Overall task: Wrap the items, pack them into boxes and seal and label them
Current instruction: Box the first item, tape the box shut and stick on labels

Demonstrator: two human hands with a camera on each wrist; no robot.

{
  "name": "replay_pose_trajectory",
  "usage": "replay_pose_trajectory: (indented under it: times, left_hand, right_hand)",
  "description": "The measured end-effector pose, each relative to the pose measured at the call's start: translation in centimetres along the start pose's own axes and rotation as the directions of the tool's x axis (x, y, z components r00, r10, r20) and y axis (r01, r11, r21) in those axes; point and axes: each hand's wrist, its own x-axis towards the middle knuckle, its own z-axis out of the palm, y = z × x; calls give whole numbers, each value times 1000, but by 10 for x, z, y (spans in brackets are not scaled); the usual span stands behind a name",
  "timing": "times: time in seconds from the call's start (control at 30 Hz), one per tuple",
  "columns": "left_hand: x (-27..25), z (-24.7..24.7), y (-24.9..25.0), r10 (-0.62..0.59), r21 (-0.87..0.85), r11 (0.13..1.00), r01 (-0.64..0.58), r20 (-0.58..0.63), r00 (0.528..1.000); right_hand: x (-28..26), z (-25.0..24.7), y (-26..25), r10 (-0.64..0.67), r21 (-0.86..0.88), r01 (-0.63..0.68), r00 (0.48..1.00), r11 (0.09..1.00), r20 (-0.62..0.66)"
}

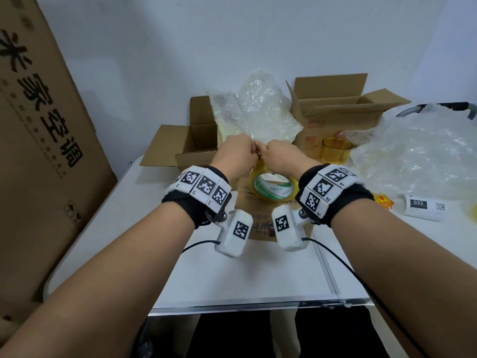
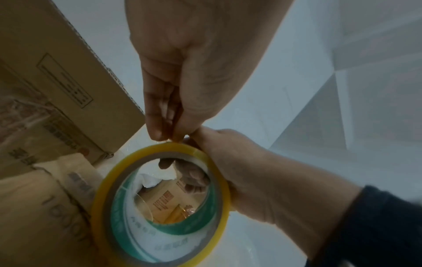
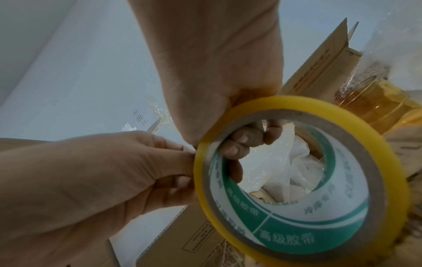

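A roll of yellow packing tape (image 1: 277,193) with a green and white core is held upright over a closed brown carton (image 1: 259,215) at the table's middle. My right hand (image 1: 262,152) grips the roll, thumb on the outer rim and fingers (image 3: 242,140) through the core. My left hand (image 1: 251,149) pinches at the top rim of the roll (image 2: 102,198), fingertips (image 2: 157,133) on the tape's outer layer. Whether a loose tape end is lifted cannot be told.
An open carton (image 1: 191,140) stands back left and a larger open one (image 1: 335,104) back right, with bubble wrap (image 1: 258,109) between them. An amber glass cup (image 1: 335,151), crumpled plastic wrap (image 1: 418,151) and printed labels (image 1: 423,206) lie right. A tall cardboard box (image 1: 38,138) flanks the left.
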Motion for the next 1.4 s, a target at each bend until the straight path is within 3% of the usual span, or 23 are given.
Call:
replay_pose_trajectory:
  times: [0.13,0.23,0.33,0.43,0.63,0.77,0.97,1.03,1.23,1.3,1.4]
  left_hand:
    - [-2,6,-2,3,50,999,-6,54,999]
    - [-3,3,-5,14,-129,992,1,111,994]
    - [-6,-1,-11,-34,-402,911,98,164,986]
    - [-6,1,-19,-66,-530,832,165,202,977]
    - [-4,10,-26,-107,-602,770,211,204,973]
    - [-2,14,-30,-149,-658,713,242,196,969]
    - [-15,34,-40,-164,-768,517,377,344,925]
    - [-14,39,-43,-185,-770,520,369,320,929]
    - [-11,35,-42,-239,-700,664,263,134,962]
    - [-12,32,-39,-234,-727,643,242,115,966]
    - [-13,35,-39,-225,-799,535,276,180,958]
  right_hand:
    - [-5,-2,-1,14,52,-14,1000,999,-1]
    - [-6,-3,0,50,115,-48,999,992,-15]
    - [-5,-4,-1,45,92,-45,999,995,3]
    - [3,-1,1,16,37,-17,1000,999,20]
    - [4,3,23,6,297,41,988,954,-153]
    - [-5,7,37,6,478,68,988,876,-151]
    - [-8,4,37,-35,470,101,989,877,-147]
    - [-6,8,34,-27,467,103,985,878,-168]
    - [-4,13,45,3,549,81,989,832,-150]
    - [-6,14,48,9,580,78,989,811,-146]
    - [-9,14,49,16,596,74,989,800,-144]
